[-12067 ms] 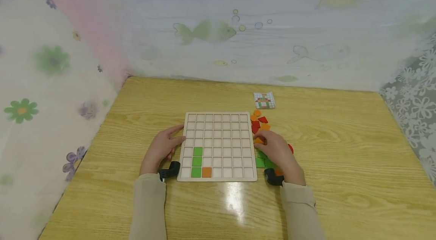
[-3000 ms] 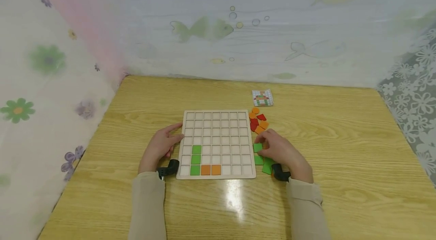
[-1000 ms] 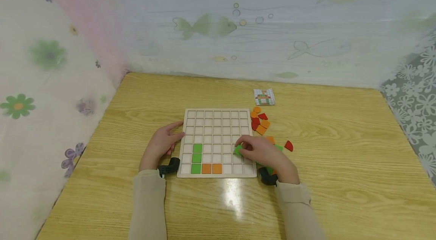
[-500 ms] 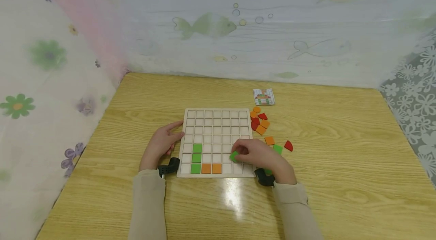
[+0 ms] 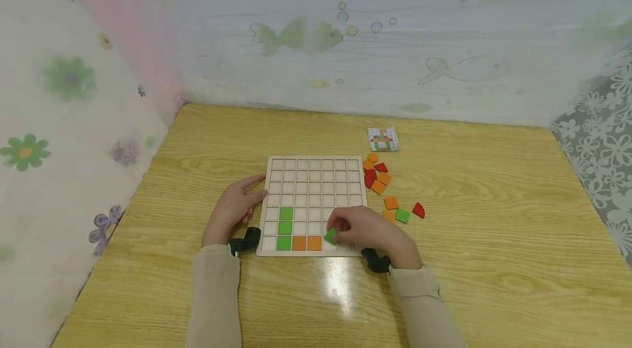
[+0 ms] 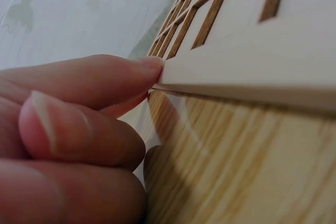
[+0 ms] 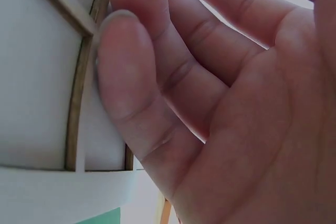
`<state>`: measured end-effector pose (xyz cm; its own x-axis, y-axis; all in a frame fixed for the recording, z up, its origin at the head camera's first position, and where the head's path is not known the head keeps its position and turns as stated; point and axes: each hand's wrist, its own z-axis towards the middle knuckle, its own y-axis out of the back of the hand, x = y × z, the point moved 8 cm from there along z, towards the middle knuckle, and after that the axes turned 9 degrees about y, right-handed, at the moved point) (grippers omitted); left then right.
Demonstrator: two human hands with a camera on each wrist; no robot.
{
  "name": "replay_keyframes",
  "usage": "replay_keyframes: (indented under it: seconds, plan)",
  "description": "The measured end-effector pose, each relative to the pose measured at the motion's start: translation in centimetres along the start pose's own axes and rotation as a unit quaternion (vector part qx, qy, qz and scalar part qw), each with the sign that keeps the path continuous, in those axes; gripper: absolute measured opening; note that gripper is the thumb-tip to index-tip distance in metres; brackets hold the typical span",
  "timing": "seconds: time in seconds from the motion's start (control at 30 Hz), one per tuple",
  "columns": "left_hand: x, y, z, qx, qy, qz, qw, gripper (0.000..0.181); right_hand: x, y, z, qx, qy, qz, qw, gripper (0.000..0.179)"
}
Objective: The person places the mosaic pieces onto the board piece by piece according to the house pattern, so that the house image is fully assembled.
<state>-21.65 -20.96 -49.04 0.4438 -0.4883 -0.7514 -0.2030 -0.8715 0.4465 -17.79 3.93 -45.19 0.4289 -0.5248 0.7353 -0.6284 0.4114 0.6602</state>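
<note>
A pale wooden grid board (image 5: pixel 314 188) lies on the table. Three green square tiles stand in a column in its second column (image 5: pixel 286 213), with two orange square tiles (image 5: pixel 306 243) beside the lowest. At the board's left edge rests my left hand (image 5: pixel 234 206), thumb and forefinger touching its side; in the left wrist view the thumb (image 6: pixel 144 65) meets the rim while other fingers curl loosely. My right hand (image 5: pixel 362 229) pinches a green square tile (image 5: pixel 330 236), tilted over the fifth cell of the bottom row. That tile is hidden in the right wrist view.
Right of the board lie loose orange tiles (image 5: pixel 378 187), red pieces (image 5: pixel 370 174), a green square (image 5: pixel 402 215) and a red quarter-round piece (image 5: pixel 418 210). Behind them sits a small printed pattern card (image 5: pixel 383 139). Decorated fabric walls enclose the table's back and sides.
A second orange tile has joined the bottom row. My right hand took a green tile from the pile and carried it left, then nearer, over the board. The left hand stays at the edge.
</note>
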Motion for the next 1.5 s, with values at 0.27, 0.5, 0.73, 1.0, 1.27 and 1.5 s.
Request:
replay_keyframes:
  seconds: [0.27, 0.5, 0.73, 1.0, 1.27, 1.5]
  plan:
    - [-0.2, -0.1, 0.0, 0.003, -0.001, -0.002, 1.0000, 0.047, 0.5, -0.1, 0.1, 0.000, 0.018, -0.012, 0.9998, 0.007]
    - [-0.3, 0.0, -0.3, 0.007, 0.005, -0.004, 1.0000, 0.047, 1.2, -0.1, 0.3, -0.006, 0.035, -0.038, 0.9987, 0.007]
    - [-0.1, 0.1, -0.3, 0.002, 0.003, -0.016, 0.9999, 0.046, 1.4, -0.2, 0.5, -0.009, 0.030, -0.045, 0.9985, 0.007]
    - [-0.2, -0.1, -0.2, 0.003, 0.000, -0.015, 0.9999, 0.046, 1.1, -0.5, 0.5, -0.005, 0.014, -0.043, 0.9990, 0.009]
    - [-0.1, 0.0, -0.2, 0.005, 0.000, -0.014, 0.9999, 0.047, 1.1, -0.9, 0.8, 0.005, 0.015, -0.053, 0.9985, 0.009]
    - [-0.2, -0.1, -0.1, 0.005, -0.004, -0.016, 0.9998, 0.046, 0.9, -0.8, 0.8, -0.003, 0.011, -0.043, 0.9990, 0.012]
